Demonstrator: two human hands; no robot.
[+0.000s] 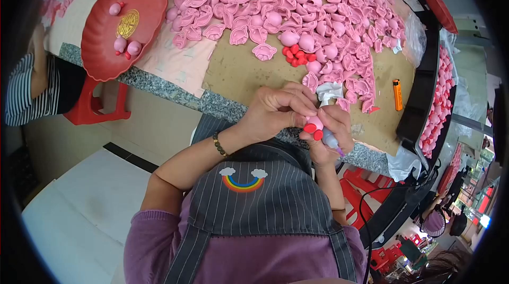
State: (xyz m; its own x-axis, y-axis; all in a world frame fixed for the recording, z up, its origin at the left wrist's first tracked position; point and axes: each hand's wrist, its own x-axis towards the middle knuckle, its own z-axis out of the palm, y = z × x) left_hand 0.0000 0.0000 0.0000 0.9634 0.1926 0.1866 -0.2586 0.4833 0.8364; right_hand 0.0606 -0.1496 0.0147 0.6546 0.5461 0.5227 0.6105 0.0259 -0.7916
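Close in front of my apron, my left hand (265, 114) pinches a small pink toy piece (315, 121) with two round red parts on its near side. The fingers of my right hand (337, 123) meet it from the other side. Curled in the right hand's palm is a small clear squeeze bottle (329, 138) with a purple nozzle (340, 152) pointing down and to the right. White crumpled tissue (330, 91) lies just beyond my right fingertips. A small cluster of glossy red pieces (298, 55) sits past my hands, beside many pink shell pieces (260, 6).
At the left, a scalloped red plate (98, 35) holds a few pink toys. An orange stick-shaped thing (397, 95) with a black end lies right. Beyond it, a black tray (438, 104) holds many pink and red pieces. Another person's striped sleeve (45, 85) shows far left, near a red stool (101, 106).
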